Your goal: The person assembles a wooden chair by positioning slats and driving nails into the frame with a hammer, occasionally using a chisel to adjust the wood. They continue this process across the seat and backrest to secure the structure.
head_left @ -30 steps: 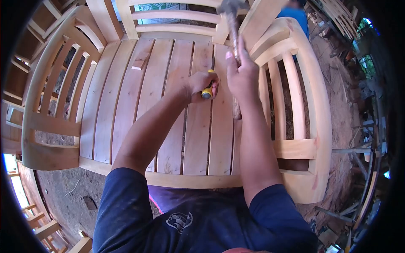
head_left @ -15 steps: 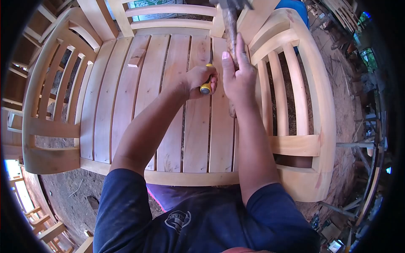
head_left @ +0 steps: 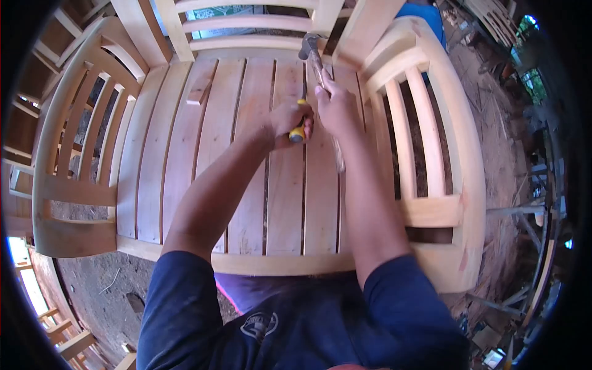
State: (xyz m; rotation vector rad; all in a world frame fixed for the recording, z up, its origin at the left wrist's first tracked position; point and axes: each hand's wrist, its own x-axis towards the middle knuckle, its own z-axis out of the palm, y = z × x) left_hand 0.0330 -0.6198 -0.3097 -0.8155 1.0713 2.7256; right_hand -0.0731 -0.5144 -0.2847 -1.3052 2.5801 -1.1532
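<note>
My left hand [head_left: 288, 125] is closed round a yellow and black handled tool [head_left: 297, 133], whose thin shaft points away towards the back of the slatted wooden seat [head_left: 246, 203]. Just to the right, my right hand [head_left: 335, 110] grips the wooden handle of a hammer [head_left: 314, 60]. The hammer's dark metal head is low near the back of the seat, beyond the yellow handle. The tip of the yellow-handled tool is too small to make out.
A small wood block [head_left: 198, 94] lies on the seat's back left part. Slatted armrests [head_left: 431, 210] stand at both sides, with the backrest [head_left: 250, 23] behind. A blue object [head_left: 425, 17] is beyond the right back corner.
The hammer and my right hand have come down and to the left, with the hammer head now nearer the seat. My left hand has shifted slightly left and nearer to me.
</note>
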